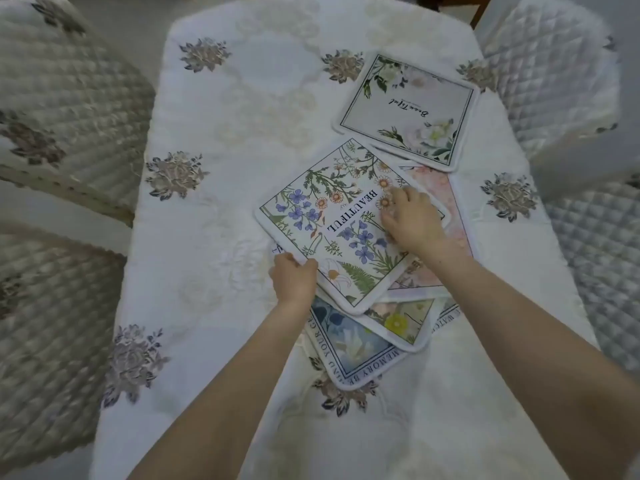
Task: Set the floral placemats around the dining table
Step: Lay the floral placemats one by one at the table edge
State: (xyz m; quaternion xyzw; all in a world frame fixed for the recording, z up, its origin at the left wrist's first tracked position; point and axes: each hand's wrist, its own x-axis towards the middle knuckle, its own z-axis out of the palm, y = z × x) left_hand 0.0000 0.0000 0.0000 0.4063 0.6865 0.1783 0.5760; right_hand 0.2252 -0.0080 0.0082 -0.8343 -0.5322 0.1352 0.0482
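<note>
- The left hand (294, 277) is gripping the near left edge of the top placemat (346, 230), with fingers curled under the white border and the thumb lying on top.
- The right hand (412, 220) is lying palm down on the right part of that same mat, fingers spread and pressing flat rather than closing around anything.
- The top placemat, printed with blue and orange flowers and the word "BEAUTIFUL", is sitting askew on a loose pile toward the right side of the worktop (214, 209).
- Beneath it, a pink mat (440, 192) is showing on the right, a mat with a yellow flower (401, 322) is poking out on the near side, and a blue mat (349, 344) with lettering along its border is lying nearest the person.
- A white-flowered placemat (408, 109) is lying flat, apart from the pile, near the far right edge.
- Quilted chairs (59, 109) are standing on both sides of the worktop, which is wearing an embroidered cloth.
</note>
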